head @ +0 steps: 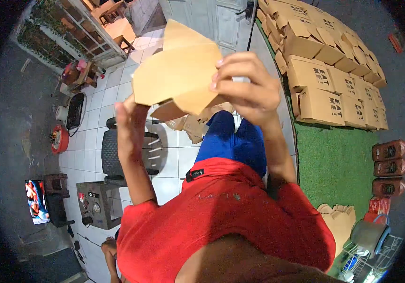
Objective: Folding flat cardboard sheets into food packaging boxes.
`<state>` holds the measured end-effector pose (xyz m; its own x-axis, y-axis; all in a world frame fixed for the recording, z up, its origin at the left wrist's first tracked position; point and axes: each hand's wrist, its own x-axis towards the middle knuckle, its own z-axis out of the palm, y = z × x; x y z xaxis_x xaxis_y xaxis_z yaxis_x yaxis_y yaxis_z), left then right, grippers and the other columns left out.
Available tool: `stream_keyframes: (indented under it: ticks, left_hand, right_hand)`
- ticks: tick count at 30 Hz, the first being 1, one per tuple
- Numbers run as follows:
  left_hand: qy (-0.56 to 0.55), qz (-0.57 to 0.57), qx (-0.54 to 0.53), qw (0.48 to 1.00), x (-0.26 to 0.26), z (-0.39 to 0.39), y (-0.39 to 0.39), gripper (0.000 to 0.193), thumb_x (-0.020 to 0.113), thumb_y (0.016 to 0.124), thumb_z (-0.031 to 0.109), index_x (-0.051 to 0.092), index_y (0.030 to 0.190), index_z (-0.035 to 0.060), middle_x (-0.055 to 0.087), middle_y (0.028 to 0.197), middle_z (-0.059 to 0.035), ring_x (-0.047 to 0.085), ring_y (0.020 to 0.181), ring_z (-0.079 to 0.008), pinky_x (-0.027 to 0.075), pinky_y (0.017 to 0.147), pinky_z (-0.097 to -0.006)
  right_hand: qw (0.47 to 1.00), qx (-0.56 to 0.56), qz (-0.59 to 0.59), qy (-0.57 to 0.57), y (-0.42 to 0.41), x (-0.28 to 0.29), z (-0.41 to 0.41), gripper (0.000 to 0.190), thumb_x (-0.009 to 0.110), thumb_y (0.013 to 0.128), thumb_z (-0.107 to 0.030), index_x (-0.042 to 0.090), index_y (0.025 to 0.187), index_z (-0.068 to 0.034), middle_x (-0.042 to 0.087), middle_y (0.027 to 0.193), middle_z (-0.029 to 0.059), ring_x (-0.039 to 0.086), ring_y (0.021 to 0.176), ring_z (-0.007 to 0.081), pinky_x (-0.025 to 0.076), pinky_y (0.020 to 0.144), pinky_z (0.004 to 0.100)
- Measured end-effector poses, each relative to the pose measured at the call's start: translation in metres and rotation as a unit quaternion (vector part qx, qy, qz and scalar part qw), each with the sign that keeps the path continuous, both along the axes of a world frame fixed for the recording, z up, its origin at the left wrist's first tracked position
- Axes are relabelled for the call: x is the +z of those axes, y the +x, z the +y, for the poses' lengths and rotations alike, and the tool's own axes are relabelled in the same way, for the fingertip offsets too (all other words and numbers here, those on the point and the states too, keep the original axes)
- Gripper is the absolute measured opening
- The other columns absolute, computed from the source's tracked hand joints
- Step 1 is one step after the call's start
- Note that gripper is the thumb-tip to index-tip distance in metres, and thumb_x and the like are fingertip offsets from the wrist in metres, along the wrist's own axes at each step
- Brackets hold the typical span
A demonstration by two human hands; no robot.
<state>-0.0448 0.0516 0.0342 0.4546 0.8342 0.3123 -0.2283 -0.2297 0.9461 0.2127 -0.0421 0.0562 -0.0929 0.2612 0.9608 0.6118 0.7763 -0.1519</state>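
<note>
A partly folded brown cardboard box (177,72) is held up in front of me, with several flaps jutting out at its top and bottom. My right hand (250,86) grips its right side, fingertips on the near face. At the lower left corner, my left hand (133,120) supports it; the thumb stands away from the cardboard and the other fingers are mostly hidden behind it. Below the box, more brown cardboard pieces (193,129) lie on the white tiled floor (167,191) by my legs.
Rows of stacked cardboard boxes (329,81) bearing print stand on green artificial turf (333,152) to the right. Flat cardboard blanks (340,223), brown-filled bottles (390,168) and a dish rack (372,258) are lower right. A dark chair (114,152), small table (98,205) and a person's arm (110,254) are left.
</note>
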Motion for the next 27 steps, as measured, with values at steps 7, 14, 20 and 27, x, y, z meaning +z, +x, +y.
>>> stream_keyframes:
  ticks: [7,14,20,27]
  left_hand:
    - [-0.022,0.079,-0.020,0.996,0.029,-0.015,0.022,0.039,0.072,0.092,0.020,0.058,0.121,-0.0021,0.064,0.110,-0.0062,0.060,0.099,-0.0149,0.048,0.088,-0.0310]
    - [-0.022,0.119,-0.038,0.992,0.032,-0.032,0.029,0.036,0.071,0.092,0.016,0.061,0.121,-0.0029,0.067,0.112,-0.0081,0.061,0.102,-0.0154,0.048,0.089,-0.0303]
    - [0.002,0.138,-0.033,0.990,0.034,-0.040,0.026,0.038,0.071,0.092,0.017,0.061,0.122,-0.0031,0.068,0.111,-0.0084,0.061,0.102,-0.0155,0.049,0.089,-0.0309]
    - [-0.026,0.131,-0.021,0.991,0.033,-0.042,0.028,0.038,0.069,0.093,0.019,0.061,0.122,-0.0037,0.068,0.110,-0.0072,0.062,0.099,-0.0148,0.050,0.086,-0.0296]
  right_hand:
    - [0.990,-0.040,-0.136,0.003,-0.009,0.001,-0.009,0.028,0.084,0.067,-0.015,0.077,0.094,-0.016,0.067,0.111,0.0076,0.061,0.106,0.0300,0.054,0.082,0.0373]
    - [0.963,-0.077,0.150,-0.213,-0.003,0.002,-0.003,0.042,0.082,0.079,-0.022,0.070,0.115,-0.007,0.063,0.121,0.0102,0.058,0.113,0.0234,0.052,0.086,0.0333]
    - [0.911,0.084,0.260,-0.308,-0.007,-0.005,0.008,0.037,0.077,0.086,-0.016,0.068,0.119,-0.004,0.069,0.100,0.0049,0.064,0.091,0.0124,0.051,0.080,0.0261]
    - [0.806,0.202,0.321,-0.455,-0.010,0.001,0.003,0.033,0.075,0.089,-0.016,0.067,0.116,0.003,0.069,0.106,0.0045,0.063,0.094,0.0106,0.050,0.084,0.0256]
